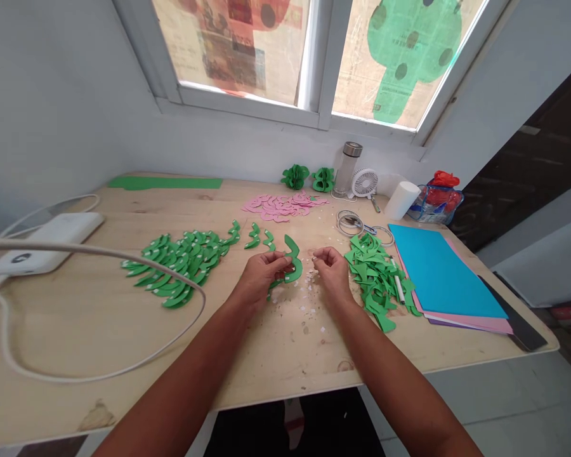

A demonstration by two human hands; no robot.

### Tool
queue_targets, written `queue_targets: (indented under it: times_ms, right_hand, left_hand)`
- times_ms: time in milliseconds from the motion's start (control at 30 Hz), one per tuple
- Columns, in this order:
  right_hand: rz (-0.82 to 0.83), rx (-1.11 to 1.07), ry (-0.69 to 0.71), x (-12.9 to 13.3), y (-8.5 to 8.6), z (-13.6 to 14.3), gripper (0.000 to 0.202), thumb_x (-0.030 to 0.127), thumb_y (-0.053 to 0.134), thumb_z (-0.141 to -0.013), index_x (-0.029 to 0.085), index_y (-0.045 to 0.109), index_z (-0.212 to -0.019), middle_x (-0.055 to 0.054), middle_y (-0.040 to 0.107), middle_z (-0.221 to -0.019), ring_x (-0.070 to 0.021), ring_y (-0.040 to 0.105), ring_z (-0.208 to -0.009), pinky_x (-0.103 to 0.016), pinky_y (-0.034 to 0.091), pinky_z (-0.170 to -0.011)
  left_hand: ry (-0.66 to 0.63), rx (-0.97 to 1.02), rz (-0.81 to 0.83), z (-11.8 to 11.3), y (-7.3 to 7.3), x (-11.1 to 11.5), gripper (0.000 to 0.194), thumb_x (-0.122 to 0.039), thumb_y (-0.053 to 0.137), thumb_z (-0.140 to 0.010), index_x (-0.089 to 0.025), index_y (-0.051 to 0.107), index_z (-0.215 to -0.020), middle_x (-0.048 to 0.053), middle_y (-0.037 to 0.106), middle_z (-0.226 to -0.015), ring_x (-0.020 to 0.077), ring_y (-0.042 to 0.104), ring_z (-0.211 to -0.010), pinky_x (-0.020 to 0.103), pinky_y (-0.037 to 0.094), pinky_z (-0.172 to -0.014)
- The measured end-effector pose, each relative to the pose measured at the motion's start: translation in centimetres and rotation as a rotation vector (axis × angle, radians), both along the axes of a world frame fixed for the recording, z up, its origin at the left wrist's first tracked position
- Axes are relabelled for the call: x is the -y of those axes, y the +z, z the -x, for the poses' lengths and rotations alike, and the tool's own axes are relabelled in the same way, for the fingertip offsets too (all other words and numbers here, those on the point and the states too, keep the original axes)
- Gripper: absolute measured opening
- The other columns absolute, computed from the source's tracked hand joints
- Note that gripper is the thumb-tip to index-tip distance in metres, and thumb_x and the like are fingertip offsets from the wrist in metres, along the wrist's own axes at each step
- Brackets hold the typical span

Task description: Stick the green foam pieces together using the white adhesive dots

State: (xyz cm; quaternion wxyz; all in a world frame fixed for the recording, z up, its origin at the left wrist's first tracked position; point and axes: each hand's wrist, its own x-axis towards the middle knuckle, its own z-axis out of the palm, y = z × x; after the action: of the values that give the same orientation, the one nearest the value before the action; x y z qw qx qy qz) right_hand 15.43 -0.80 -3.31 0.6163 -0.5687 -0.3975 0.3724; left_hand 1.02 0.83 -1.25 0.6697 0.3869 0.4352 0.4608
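Pinched in my left hand [266, 273] is a curved green foam cutout [292, 261], shaped like a wavy "3", held just above the table. My right hand [330, 270] is a little to its right, thumb and fingertips pressed together; whatever sits between them is too small to make out. White paper bits [307, 298] lie scattered on the wood between and below the hands. To the left is a heap of similar green cutouts [185, 260] with small white patches on them. A few single cutouts [252, 236] lie beyond my left hand.
Green scraps [375, 279] with a white pen [398, 282] lie right of my right hand, beside blue sheets [442, 270]. Tape rolls [349, 222], pink cutouts [285, 206], a glass bottle [347, 168] and small fan [364, 183] stand farther back. A cable [124, 247] arches at left.
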Motion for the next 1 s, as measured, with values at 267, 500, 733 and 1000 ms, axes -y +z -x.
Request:
queue_targets:
  times_ms: [267, 500, 733, 1000]
  right_hand:
    - [0.009, 0.066, 0.038, 0.3, 0.1, 0.3, 0.015, 0.030, 0.060, -0.065, 0.018, 0.063, -0.072, -0.001, 0.063, -0.070, -0.0150, 0.054, -0.066, -0.026, 0.041, -0.064]
    - [0.048, -0.038, 0.306, 0.9, 1.0, 1.3, 0.014, 0.031, 0.061, -0.066, 0.017, 0.062, -0.068, 0.001, 0.059, -0.064, -0.0122, 0.051, -0.059, -0.024, 0.038, -0.058]
    - [0.088, -0.141, 0.300, 0.8, 0.6, 1.3, 0.015, 0.029, 0.066, -0.062, 0.017, 0.059, -0.067, 0.004, 0.056, -0.055, -0.0090, 0.045, -0.048, -0.021, 0.031, -0.046]
    - [-0.023, -0.121, 0.161, 0.3, 0.5, 0.6, 0.018, 0.032, 0.065, -0.062, 0.017, 0.059, -0.070, 0.003, 0.057, -0.061, -0.0105, 0.048, -0.055, -0.023, 0.037, -0.056]
  left_hand:
    - [-0.003, 0.007, -0.021, 0.2, 0.3, 0.1, 0.024, -0.029, 0.077, -0.051, -0.014, 0.062, -0.062, 0.003, 0.062, -0.060, 0.0140, 0.058, -0.059, 0.025, 0.044, -0.058]
    - [-0.015, 0.031, -0.027, 0.1, 0.4, 0.2, 0.025, -0.030, 0.078, -0.051, -0.013, 0.064, -0.063, 0.003, 0.062, -0.062, 0.0135, 0.057, -0.059, 0.024, 0.045, -0.058]
    - [-0.057, 0.009, -0.042, 0.0, 0.4, 0.2, 0.029, -0.035, 0.077, -0.055, -0.013, 0.065, -0.068, 0.004, 0.065, -0.064, 0.0141, 0.058, -0.061, 0.025, 0.044, -0.058]
    - [-0.169, -0.054, -0.048, 0.3, 0.3, 0.2, 0.030, -0.033, 0.076, -0.058, -0.013, 0.069, -0.080, 0.003, 0.065, -0.063, 0.0132, 0.059, -0.056, 0.026, 0.047, -0.058]
